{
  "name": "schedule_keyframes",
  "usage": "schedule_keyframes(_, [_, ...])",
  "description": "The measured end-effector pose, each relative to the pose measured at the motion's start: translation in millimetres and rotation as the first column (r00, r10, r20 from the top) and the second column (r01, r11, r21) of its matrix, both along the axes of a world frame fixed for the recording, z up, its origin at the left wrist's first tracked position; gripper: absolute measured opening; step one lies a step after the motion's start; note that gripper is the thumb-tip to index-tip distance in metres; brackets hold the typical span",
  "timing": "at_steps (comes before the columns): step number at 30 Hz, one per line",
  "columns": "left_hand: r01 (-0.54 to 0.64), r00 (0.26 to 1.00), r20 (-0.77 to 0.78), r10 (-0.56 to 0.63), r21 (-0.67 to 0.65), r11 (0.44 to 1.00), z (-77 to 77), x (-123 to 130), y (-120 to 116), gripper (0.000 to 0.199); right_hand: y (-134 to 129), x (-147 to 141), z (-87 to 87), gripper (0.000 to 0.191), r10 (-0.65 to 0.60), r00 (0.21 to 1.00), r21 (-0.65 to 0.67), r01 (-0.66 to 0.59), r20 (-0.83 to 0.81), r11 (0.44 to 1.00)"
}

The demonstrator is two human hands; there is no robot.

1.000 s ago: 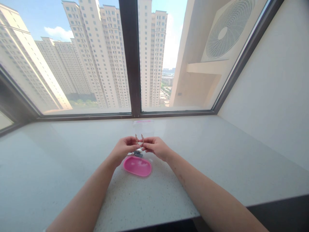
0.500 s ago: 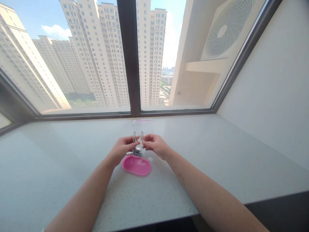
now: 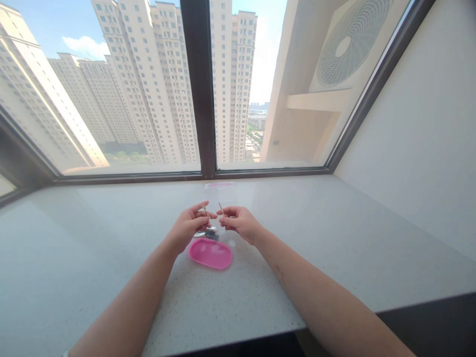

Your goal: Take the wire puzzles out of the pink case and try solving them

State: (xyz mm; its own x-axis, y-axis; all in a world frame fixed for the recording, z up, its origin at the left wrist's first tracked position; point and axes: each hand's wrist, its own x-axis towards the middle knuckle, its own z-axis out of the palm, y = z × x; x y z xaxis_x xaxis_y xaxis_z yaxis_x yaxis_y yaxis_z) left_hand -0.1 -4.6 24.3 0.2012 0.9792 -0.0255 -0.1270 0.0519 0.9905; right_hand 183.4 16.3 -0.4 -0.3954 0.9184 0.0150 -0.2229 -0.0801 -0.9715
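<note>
Between the fingertips of my left hand [image 3: 188, 227] is a gold wire clip [image 3: 206, 210], seen nearly edge-on. My right hand [image 3: 240, 223] pinches a second gold wire clip [image 3: 221, 208], also turned edge-on and tilted. The two hands face each other with a small gap between them. Below my left fingers lies a small pile of silver and dark metal pieces [image 3: 211, 234], partly hidden by that hand. Nearer to me, a pink oval tray [image 3: 210, 254] rests on the speckled white sill.
Behind my hands, a clear plastic case [image 3: 220, 186] with a pink strip lies near the window frame [image 3: 208, 176]. A white wall [image 3: 416, 148] stands at the right. The sill's front edge [image 3: 238, 342] runs along the bottom.
Both gold clips have turned from showing their looped faces to nearly edge-on. My left index finger has lifted and stretched out; my right hand has barely moved.
</note>
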Motion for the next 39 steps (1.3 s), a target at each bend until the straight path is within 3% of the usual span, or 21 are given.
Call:
schedule_keyframes(10, [0.104, 0.994, 0.035, -0.103, -0.021, 0.994, 3.7, 3.0, -4.4, 0.063, -2.8, 1.6, 1.9, 0.028, -0.014, 0.993, 0.082, 0.004, 0.118, 0.997])
schedule_keyframes(17, [0.135, 0.985, 0.11, -0.129, -0.042, 0.99, 4.0, 3.6, -5.8, 0.066, -2.8, 3.0, 2.6, 0.028, -0.006, 0.994, 0.063, -0.001, 0.111, 0.998])
schedule_keyframes(27, [0.198, 0.976, 0.095, -0.194, -0.033, 0.98, 5.0, 0.5, -5.7, 0.056, -3.0, 1.8, 3.1, 0.031, 0.011, 0.993, 0.039, -0.015, 0.116, 0.999])
schedule_keyframes(39, [0.178, 0.983, 0.047, -0.178, -0.002, 0.984, 5.0, 1.0, -5.5, 0.052, -2.3, 3.5, 2.1, 0.032, 0.08, 0.989, 0.059, -0.088, 0.126, 0.994])
